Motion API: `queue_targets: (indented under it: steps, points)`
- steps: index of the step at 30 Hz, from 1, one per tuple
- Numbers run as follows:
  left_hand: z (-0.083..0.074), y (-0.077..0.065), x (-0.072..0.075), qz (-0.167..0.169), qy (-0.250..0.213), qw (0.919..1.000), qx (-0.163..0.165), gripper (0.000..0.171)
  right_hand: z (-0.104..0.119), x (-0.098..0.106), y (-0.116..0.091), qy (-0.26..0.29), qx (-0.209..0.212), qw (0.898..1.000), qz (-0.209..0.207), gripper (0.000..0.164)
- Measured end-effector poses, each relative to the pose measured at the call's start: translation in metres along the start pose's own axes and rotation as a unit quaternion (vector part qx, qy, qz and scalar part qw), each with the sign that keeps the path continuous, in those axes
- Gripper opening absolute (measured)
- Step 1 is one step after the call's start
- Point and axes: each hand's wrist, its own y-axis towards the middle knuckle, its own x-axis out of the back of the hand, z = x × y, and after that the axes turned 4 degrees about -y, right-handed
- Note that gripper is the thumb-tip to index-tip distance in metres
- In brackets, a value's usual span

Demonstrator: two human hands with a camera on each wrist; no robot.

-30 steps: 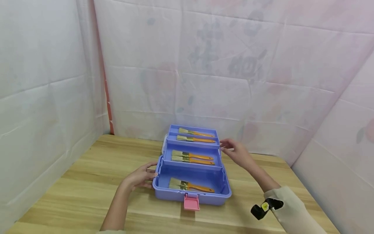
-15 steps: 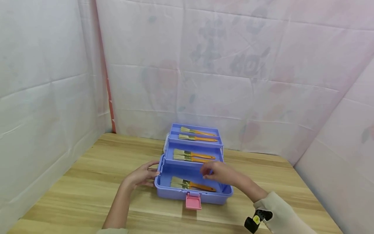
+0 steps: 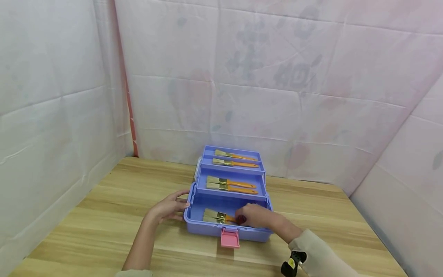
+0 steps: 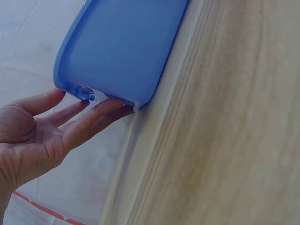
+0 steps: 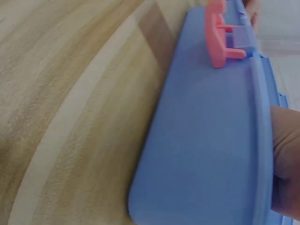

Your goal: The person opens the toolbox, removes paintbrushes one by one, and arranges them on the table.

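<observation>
An open blue-purple toolbox (image 3: 228, 233) with two raised trays stands on the wooden table. My left hand (image 3: 169, 207) touches its left side, thumb at the rim and fingers fairly straight against the wall, as the left wrist view shows. In the bottom compartment lies a wide paintbrush (image 3: 214, 216) with pale bristles and an orange handle. My right hand (image 3: 255, 215) reaches in there, its curled fingers pinching the handle, whose end they hide. In the right wrist view the front wall covers the fingertips of that hand.
Two paintbrushes (image 3: 231, 187) lie in the middle tray (image 3: 204, 196). Two more brushes (image 3: 235, 163) are in the divided top tray (image 3: 207, 151). A pink latch (image 3: 230, 238) hangs down at the toolbox's front. Pale sheets surround the wooden table (image 3: 114, 215).
My right hand has come from the trays' right edge down into the bottom compartment and taken hold of the paintbrush's handle. The left hand has stayed at the toolbox's side.
</observation>
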Motion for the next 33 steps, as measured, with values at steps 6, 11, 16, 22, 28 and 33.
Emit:
queue_targets:
  steps: [6,11,16,22,28,33]
  points:
    - [0.000,-0.001,-0.001,0.001,-0.002,1.0000,-0.002,0.060,0.000,-0.005,0.000,-0.041,-0.002,0.999,-0.007,0.007]
    - [-0.001,-0.001,-0.001,0.000,0.000,1.0000,-0.001,0.059,-0.001,-0.007,0.003,-0.050,-0.002,0.999,0.001,0.009]
    - [-0.001,-0.001,-0.001,-0.001,0.003,1.0000,0.000,0.059,-0.001,-0.007,0.004,-0.055,0.001,0.998,0.009,0.009]
    - [0.000,0.000,-0.002,-0.005,0.005,1.0000,-0.001,0.058,-0.001,-0.004,0.002,-0.072,0.003,0.997,0.015,0.017]
    - [0.000,0.000,-0.002,-0.001,0.002,1.0000,-0.005,0.057,0.000,0.007,-0.001,-0.047,-0.006,0.999,0.017,0.014]
    - [0.000,0.000,-0.001,0.000,-0.001,1.0000,-0.004,0.057,0.001,0.014,-0.006,-0.029,-0.017,0.999,0.007,0.015]
